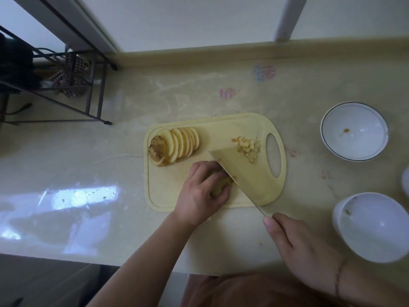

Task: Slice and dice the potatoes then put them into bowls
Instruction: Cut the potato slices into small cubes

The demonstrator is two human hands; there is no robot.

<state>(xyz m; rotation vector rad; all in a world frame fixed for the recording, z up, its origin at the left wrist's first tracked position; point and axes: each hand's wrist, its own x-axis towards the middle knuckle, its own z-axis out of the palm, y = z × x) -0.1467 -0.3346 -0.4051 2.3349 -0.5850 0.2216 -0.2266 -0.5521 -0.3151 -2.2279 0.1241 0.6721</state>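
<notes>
A pale yellow cutting board (168,196) lies on the counter. At its far left a row of potato slices (174,146) leans together. A small heap of diced potato (247,147) sits near the board's handle hole. My left hand (202,193) curls over a piece of potato (222,186) at the board's near side, fingertips against the blade. My right hand (296,247) grips the handle of a cleaver (241,173), whose wide blade stands on the board right beside the held potato. Two white bowls sit to the right, a far bowl (354,131) and a near bowl (371,227).
A dark metal rack (66,85) stands on the counter's far left. The counter's front edge runs below my arms. A sliver of another white dish (406,180) shows at the right border. Each bowl holds only a tiny scrap.
</notes>
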